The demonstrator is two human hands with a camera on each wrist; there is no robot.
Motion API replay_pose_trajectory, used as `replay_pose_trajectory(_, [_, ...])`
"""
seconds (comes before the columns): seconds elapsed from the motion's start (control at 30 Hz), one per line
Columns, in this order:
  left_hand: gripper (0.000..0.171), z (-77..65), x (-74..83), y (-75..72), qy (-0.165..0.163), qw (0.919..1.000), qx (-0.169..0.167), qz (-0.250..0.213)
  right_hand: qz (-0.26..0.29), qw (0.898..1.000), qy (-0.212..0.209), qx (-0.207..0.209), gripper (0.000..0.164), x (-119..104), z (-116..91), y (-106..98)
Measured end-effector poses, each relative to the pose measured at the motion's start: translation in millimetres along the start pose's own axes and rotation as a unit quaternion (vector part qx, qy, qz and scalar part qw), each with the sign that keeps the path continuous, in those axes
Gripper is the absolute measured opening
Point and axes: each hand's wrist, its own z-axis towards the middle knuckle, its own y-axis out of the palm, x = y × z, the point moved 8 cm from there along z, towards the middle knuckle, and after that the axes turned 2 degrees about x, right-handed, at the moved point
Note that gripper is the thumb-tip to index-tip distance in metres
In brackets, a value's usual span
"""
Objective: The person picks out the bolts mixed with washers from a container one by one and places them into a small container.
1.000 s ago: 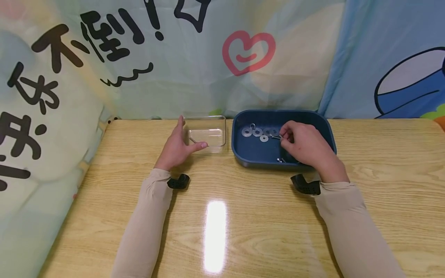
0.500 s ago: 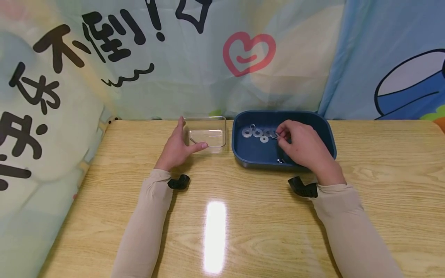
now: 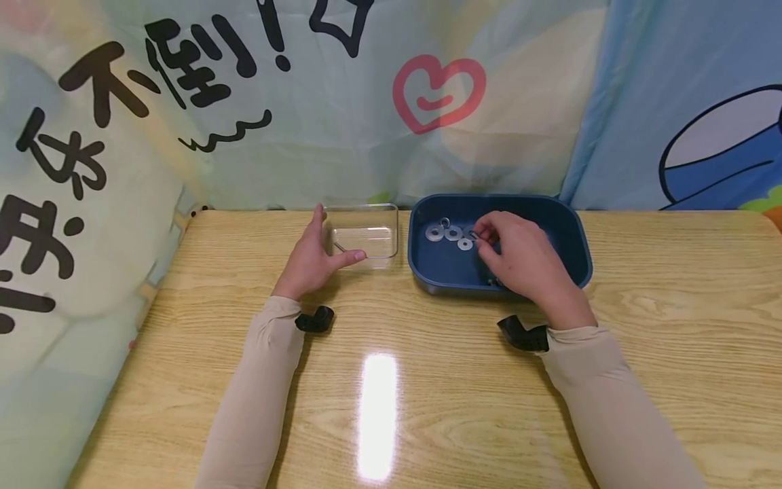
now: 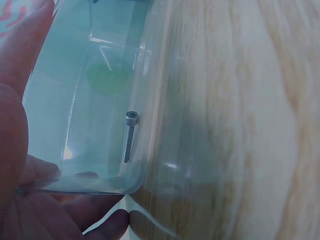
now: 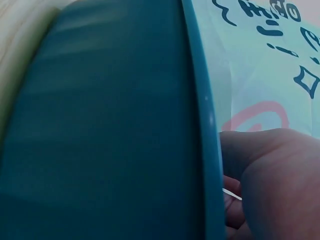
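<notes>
Metal piece (image 3: 474, 236), poss. a screw, is pinched btwn thumb & fingertips of the R hand (image 3: 525, 265), over the floor of the blue tub (image 3: 449, 268). It's set at that hand's L tip, w/ flat rings (image 3: 434, 239) just to its L & the clear box (image 3: 375, 238) farther L, past the tub's L wall. Long axis can't be read for sure, as most of the piece is covered by the fingers. R hand is the nearer by far; L hand (image 3: 308, 261) is placed well apart, at the box.

Pose: R hand is reached in over the tub's near R side, back of hand up, fingers bent & brought together at the tips, sleeve (image 3: 611, 401) slanted up-L from lower R. Small metal bits (image 3: 491, 282) by the tub's near wall are partly hidden under it. L hand isn't clamped: fingers are laid fairly straight along the box's L end, thumb stretched along the near rim, corner framed btwn them. Inside, one screw (image 4: 130, 137) is seen lying near that corner, head pointed away from the L end.
</notes>
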Motion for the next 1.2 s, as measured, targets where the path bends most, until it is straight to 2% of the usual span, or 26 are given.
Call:
replay_pose_trajectory(0.3, [0.121, -0.2, -1.3, -0.9, 0.002, 1.0000, 0.002, -0.003, 0.005, 1.000, -0.002, 0.003, 0.017, -8.5, 2.1, 6.5])
replay_pose_trajectory(0.53, [0.122, 0.3, 0.7, -1.0, -0.001, 1.0000, -0.002, -0.006, 0.010, 0.999, -0.019, 0.024, 0.017, -16.2, 4.2, 7.6])
replay_pose_trajectory(0.97, [0.121, -0.3, -1.8, -0.3, -0.003, 1.0000, 0.000, -0.008, 0.020, 0.999, -0.028, 0.008, 0.019, -34.3, 12.6, 20.7])
replay_pose_trajectory(1.2, [0.122, 0.4, -1.7, -0.3, -0.003, 1.0000, 0.000, -0.001, 0.031, 0.998, -0.043, 0.019, 0.016, -45.8, 16.5, 26.8])
